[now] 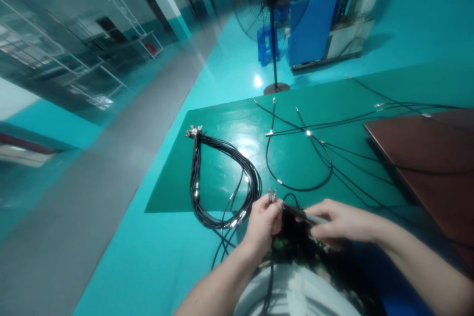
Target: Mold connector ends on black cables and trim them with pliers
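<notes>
My left hand [263, 219] is closed around the end of a black cable, and a small silver metal fitting [272, 195] sticks up above its fingers. To its right, my right hand [338, 222] grips a slim grey-and-black hand tool [313, 217]. The tool's dark tip points left and reaches close to my left hand; blur hides its exact kind and whether it touches the fitting. Left of my hands, a looped bundle of black cables [255, 177] with silver fittings lies on the green table mat [222, 118], part of it hanging over the near edge.
Several loose black cables [299, 190] with silver fittings lie across the mat to the right. A brown board [425, 143] covers the right side. Past the table stand a black fan [274, 34], a blue stool [267, 44] and a blue machine [313, 27].
</notes>
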Demonstrator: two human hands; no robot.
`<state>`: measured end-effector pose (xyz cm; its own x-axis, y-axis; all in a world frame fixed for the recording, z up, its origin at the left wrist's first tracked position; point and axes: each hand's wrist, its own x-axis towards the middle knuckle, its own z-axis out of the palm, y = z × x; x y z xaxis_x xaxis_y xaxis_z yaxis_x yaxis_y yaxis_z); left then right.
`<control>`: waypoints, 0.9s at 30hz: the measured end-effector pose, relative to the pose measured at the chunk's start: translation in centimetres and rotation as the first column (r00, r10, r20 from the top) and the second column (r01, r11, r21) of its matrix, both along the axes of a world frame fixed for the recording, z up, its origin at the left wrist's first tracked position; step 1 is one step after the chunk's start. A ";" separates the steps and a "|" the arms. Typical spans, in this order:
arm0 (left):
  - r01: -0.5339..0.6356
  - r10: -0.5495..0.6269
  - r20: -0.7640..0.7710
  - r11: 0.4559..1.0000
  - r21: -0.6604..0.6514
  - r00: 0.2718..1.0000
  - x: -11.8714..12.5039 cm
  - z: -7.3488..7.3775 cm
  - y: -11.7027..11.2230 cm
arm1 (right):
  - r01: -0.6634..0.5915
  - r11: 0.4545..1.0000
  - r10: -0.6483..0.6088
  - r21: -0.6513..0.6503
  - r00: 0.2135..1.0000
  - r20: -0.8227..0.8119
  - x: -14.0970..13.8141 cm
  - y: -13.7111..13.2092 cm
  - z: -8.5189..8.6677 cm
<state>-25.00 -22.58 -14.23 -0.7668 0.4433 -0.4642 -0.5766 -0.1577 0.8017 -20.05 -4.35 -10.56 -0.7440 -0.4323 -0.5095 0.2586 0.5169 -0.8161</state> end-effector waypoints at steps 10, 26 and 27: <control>0.007 -0.012 -0.076 0.997 -0.075 0.997 0.1 -0.1 0.0 | 0.435 0.390 0.263 0.812 0.792 -0.551 2.5 -5.1 1.2; 0.005 -0.009 -0.062 0.997 -0.076 0.998 -0.2 -0.9 -0.5 | 0.265 0.455 0.350 0.850 0.825 -0.445 1.5 -5.2 0.3; 0.008 -0.013 -0.064 0.996 -0.083 0.998 -0.3 -0.9 -0.5 | 0.237 0.487 0.337 0.841 0.837 -0.431 1.4 -5.0 0.3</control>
